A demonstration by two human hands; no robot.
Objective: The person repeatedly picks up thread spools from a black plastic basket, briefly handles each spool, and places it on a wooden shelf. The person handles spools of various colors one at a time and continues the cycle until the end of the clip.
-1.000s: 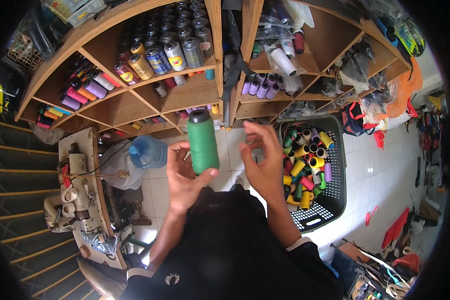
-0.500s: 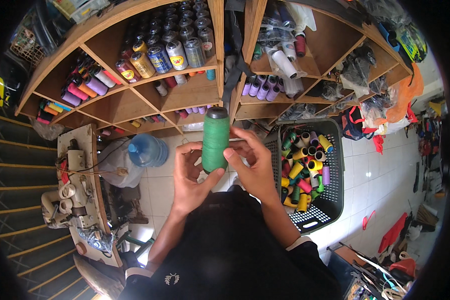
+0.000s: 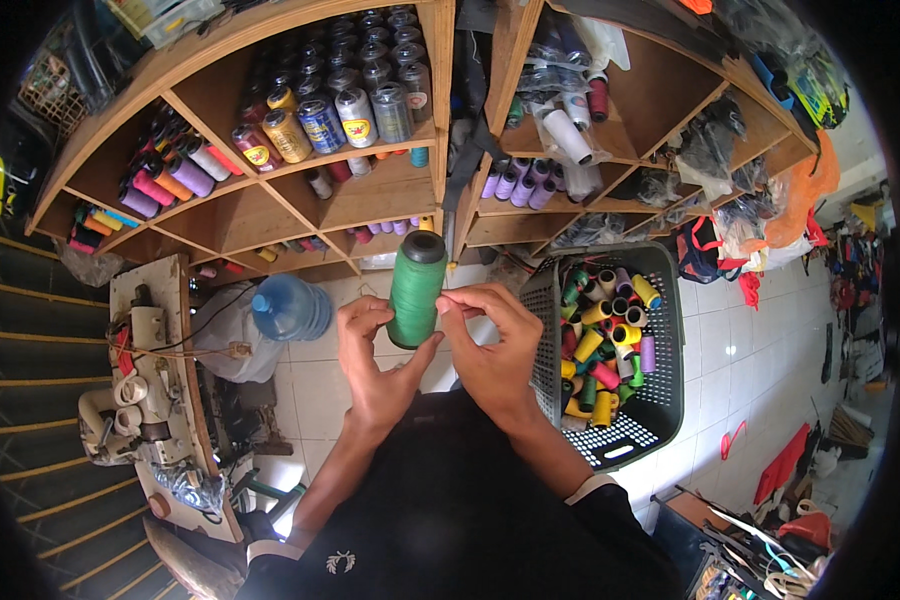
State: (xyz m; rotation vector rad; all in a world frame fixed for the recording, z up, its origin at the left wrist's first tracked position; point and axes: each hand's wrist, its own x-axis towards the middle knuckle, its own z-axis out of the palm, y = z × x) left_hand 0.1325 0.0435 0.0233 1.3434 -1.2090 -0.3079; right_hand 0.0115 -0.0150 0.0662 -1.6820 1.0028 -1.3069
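A cone of green thread (image 3: 417, 293) with a dark top rim stands nearly upright in front of me, leaning slightly right at its top. My left hand (image 3: 373, 370) is closed around its lower left side, thumb across the near face and fingers partly hidden behind it. On the other side, my right hand (image 3: 500, 350) has its thumb and forefinger pinched together against the cone's right flank. Whatever lies between those fingertips, if anything, is too fine to see.
A dark perforated basket (image 3: 680, 370) full of mixed thread cones sits on the tiled floor at right. Ahead, a wooden shelf (image 3: 395, 188) holds rows of spools. At left are a blue water jug (image 3: 290, 308) and a sewing machine (image 3: 148, 400) on a table.
The green cone has shifted slightly left and down and now tilts. My right hand has moved from cradling the cone to a fingertip pinch at its side.
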